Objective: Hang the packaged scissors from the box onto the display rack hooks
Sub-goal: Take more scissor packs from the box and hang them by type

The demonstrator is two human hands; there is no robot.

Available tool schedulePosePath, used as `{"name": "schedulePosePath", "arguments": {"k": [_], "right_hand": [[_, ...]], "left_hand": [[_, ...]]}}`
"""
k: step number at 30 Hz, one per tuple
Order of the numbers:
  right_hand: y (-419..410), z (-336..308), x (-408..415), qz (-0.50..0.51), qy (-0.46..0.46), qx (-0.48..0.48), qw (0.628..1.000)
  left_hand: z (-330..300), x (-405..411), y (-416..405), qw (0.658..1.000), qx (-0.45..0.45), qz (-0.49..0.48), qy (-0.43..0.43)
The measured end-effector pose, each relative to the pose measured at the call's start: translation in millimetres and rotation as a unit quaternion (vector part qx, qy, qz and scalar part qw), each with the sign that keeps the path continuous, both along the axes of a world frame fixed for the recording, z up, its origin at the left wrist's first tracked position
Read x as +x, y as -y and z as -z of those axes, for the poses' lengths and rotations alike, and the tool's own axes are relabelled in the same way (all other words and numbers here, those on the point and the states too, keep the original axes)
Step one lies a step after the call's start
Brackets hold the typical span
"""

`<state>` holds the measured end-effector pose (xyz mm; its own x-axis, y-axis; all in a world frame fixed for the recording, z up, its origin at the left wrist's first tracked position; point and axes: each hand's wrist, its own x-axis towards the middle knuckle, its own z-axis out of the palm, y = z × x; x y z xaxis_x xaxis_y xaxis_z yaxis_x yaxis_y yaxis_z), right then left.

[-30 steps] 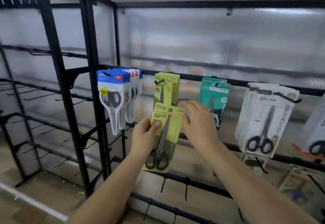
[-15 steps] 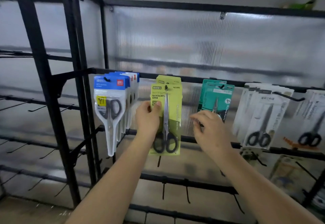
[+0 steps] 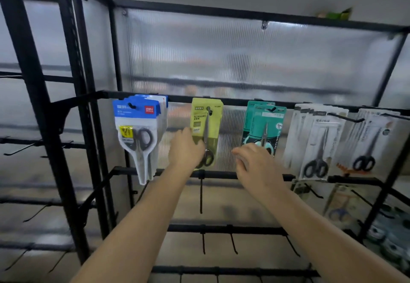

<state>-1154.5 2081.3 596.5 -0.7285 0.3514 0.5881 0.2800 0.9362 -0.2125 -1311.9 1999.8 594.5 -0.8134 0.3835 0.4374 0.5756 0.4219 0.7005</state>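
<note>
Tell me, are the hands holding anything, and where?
The left hand is on the lower left edge of the yellow-green pack, which hangs on its hook; whether it grips or only touches cannot be told. The right hand holds nothing.

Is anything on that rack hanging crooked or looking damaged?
Nothing stands out. The yellow-green scissors pack hangs straight on its hook, level with the blue packs and teal packs. Motion blur hides fine detail.

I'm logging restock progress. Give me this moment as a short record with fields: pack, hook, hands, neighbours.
pack: yellow-green scissors pack, upright on the rack
hook: its hook passes through the pack's top hole
left hand: at the pack's lower left; grip unclear
right hand: off the pack, holding nothing
neighbours: blue packs left, teal packs right
</note>
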Motion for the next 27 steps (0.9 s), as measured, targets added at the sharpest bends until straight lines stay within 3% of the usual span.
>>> {"name": "schedulePosePath", "arguments": {"k": [5, 9, 12, 16, 27], "right_hand": [[13.5, 7.4, 4.3, -0.003, 0.016, 0.007, 1.000], [15.6, 23.1, 28.3, 0.000, 0.078, -0.004, 0.997], [9.9, 32.4, 55.7, 0.008, 0.095, -0.074, 0.993], [8.3, 58.6, 101.6, 0.015, 0.095, -0.156, 0.983], [15.8, 219.7, 214.2, 0.050, 0.243, -0.259, 0.933]], "left_hand": [[17.2, 35.3, 29.2, 0.993, -0.050, 0.040, -0.102], [25.3, 72.5, 44.8, 0.983, -0.084, 0.122, -0.111], [35.2, 103.5, 47.9, 0.981, -0.117, 0.136, -0.075], [66.6, 153.6, 52.6, 0.987, -0.083, 0.135, 0.007], [223.1, 245.2, 91.9, 0.964, -0.181, 0.121, 0.151]]}}
